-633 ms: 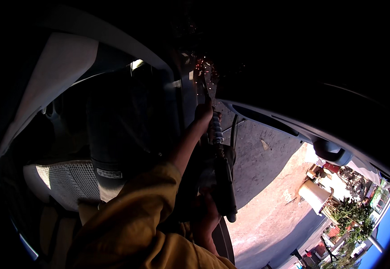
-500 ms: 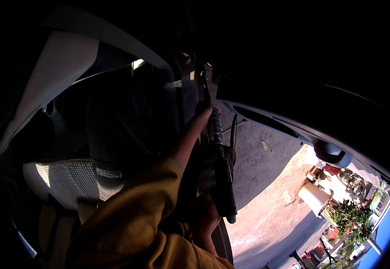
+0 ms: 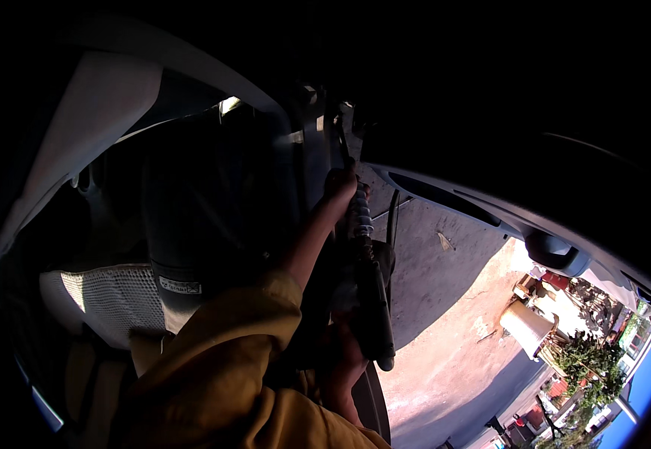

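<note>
1. 1 long dark tool with a grey ringed section lies between a vehicle's door frame and open door.
2. The left hand is clenched around the tool's far end.
3. The right hand meets its near end; shadow hides the fingers, so I cannot tell their grip.
</note>
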{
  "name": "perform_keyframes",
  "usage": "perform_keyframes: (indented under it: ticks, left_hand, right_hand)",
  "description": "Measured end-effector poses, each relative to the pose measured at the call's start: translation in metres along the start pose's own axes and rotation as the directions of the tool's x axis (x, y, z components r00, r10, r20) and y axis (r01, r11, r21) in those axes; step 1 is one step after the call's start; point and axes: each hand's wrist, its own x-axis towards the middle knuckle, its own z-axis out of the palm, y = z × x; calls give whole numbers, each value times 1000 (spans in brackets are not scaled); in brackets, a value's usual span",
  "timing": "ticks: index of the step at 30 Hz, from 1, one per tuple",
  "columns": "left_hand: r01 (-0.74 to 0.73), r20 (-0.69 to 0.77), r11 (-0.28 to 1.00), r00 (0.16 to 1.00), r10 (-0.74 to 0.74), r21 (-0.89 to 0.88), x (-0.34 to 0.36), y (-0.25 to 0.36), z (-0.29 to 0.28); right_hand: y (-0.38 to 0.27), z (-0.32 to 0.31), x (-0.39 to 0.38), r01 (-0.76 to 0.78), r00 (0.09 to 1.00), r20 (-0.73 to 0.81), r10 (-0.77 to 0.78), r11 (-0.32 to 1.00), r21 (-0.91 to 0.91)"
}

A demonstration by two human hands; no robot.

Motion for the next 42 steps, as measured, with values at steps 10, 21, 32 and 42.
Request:
perform_keyframes:
  ticks: [10, 21, 32, 42]
  left_hand:
    - [-37, -71, 999, 997, 36, -8, -13, -3, 0]
    - [-131, 17, 990, 991, 132, -53, 15, -8, -10]
    - [-178, 63, 983, 981, 181, -48, 64, -9, -26]
    - [-85, -78, 977, 992, 102, 193, 7, -4, -2]
  right_hand:
    - [4, 0, -3, 50, 998, -22, -52, 996, -71]
    - [-3, 2, -2, -36, 999, -11, 36, 999, 5]
    - [15, -10, 2, -59, 997, -55, 60, 998, 9]
    - [12, 2, 0, 203, 979, 53, -196, 954, -220]
